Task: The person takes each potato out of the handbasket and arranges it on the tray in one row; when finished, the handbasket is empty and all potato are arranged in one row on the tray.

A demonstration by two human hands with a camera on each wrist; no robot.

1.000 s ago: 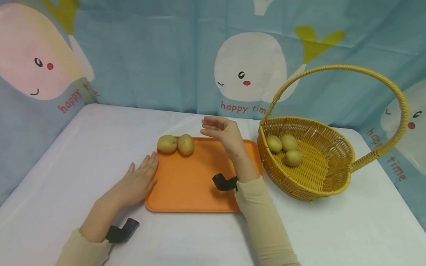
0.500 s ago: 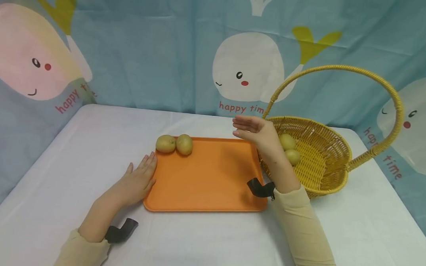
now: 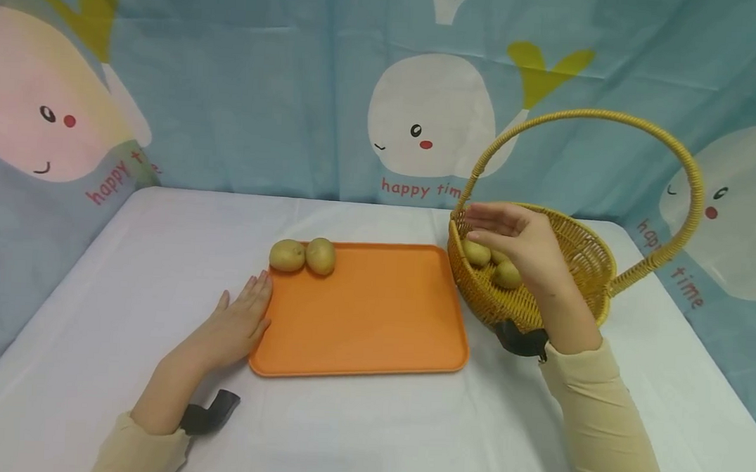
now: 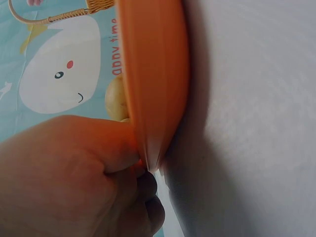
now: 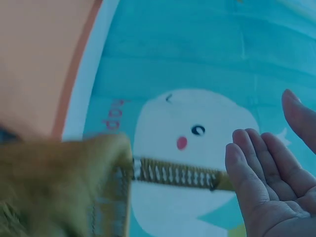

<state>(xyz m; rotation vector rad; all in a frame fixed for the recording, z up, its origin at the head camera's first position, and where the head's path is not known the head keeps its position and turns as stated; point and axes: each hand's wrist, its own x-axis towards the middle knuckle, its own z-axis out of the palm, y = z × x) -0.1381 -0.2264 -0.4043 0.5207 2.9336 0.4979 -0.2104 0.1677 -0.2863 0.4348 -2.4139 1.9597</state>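
Left hand is laid flat, fingers straight, against the left edge of the orange plastic tray, where two brown potatoes sit at its far-left corner. Right hand is held empty, fingers spread, above the woven yellow wicker basket at the table's right; a reach for another potato is judged in hand, calling for a descent and a closing grip.

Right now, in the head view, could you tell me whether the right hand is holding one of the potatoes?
No, the right hand is open and empty above the basket, and the potatoes lie inside it beneath the hand.
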